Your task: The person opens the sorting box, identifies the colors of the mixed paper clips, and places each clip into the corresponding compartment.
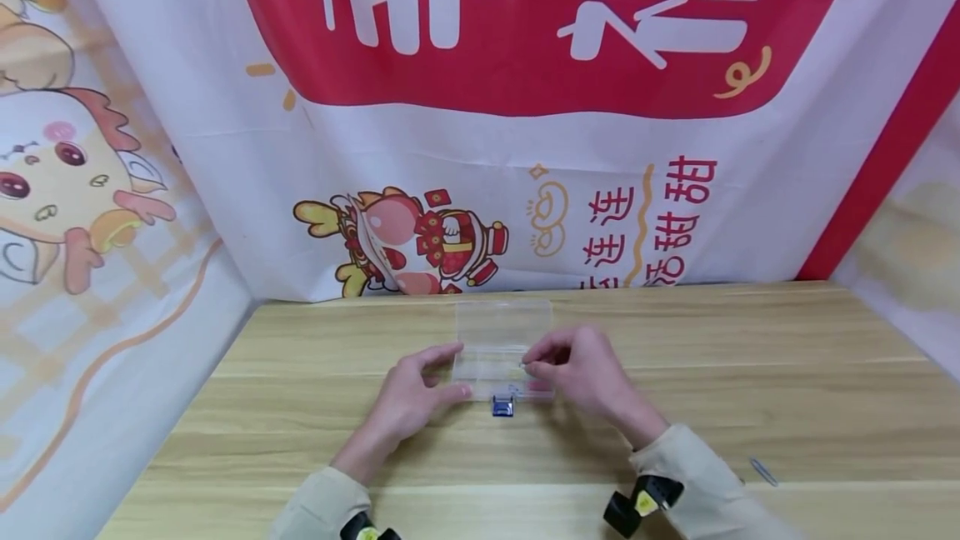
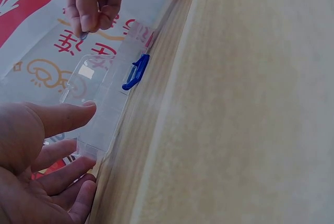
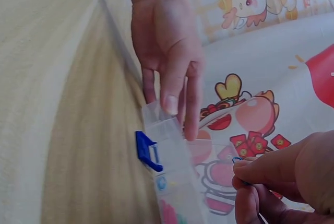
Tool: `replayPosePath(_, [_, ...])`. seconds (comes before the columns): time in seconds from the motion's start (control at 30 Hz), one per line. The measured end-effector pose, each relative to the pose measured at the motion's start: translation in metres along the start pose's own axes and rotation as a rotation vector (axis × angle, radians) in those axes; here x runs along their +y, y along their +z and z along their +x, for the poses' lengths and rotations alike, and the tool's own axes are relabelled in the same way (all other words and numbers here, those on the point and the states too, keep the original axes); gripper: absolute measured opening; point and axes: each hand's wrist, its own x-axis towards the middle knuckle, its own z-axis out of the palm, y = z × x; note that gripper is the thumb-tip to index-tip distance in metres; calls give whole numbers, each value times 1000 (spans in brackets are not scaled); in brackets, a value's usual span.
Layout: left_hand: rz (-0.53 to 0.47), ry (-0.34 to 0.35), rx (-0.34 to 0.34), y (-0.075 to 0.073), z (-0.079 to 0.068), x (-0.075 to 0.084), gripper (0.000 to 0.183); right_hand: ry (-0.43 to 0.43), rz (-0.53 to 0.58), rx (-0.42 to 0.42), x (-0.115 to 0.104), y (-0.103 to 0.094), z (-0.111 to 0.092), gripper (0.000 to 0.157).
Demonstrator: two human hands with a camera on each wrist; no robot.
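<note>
A clear plastic box (image 1: 487, 367) with compartments lies on the table, its clear lid (image 1: 502, 322) raised at the back. A blue latch (image 3: 148, 151) hangs on its front side. My left hand (image 1: 411, 394) holds the left end of the box, with the thumb at the front and fingers toward the back. Above the right part of the box, my right hand (image 1: 585, 367) pinches a small looped piece, like a blue paper clip (image 3: 237, 159), between thumb and fingertips. Small pink pieces (image 3: 168, 212) lie in one compartment, with a bit of green beside them.
A paper clip (image 1: 763, 471) lies on the wooden table (image 1: 337, 357) to the right, near my right sleeve. A printed cloth (image 1: 465, 148) hangs behind the table's back edge, and another printed cloth (image 1: 150, 340) hangs on the left.
</note>
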Motion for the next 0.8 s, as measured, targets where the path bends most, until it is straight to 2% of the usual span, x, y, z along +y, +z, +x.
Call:
replayPosePath(0.33, [6, 3, 0, 1, -1, 1, 65, -1, -91, -30, 10, 15, -2, 13])
replayPosePath(0.63, [9, 0, -6, 1, -1, 2, 64, -43, -135, -66, 10, 16, -3, 17])
replayPosePath(0.8, [9, 6, -5, 1, 0, 2, 63, -30, -136, -61, 11, 17, -2, 17])
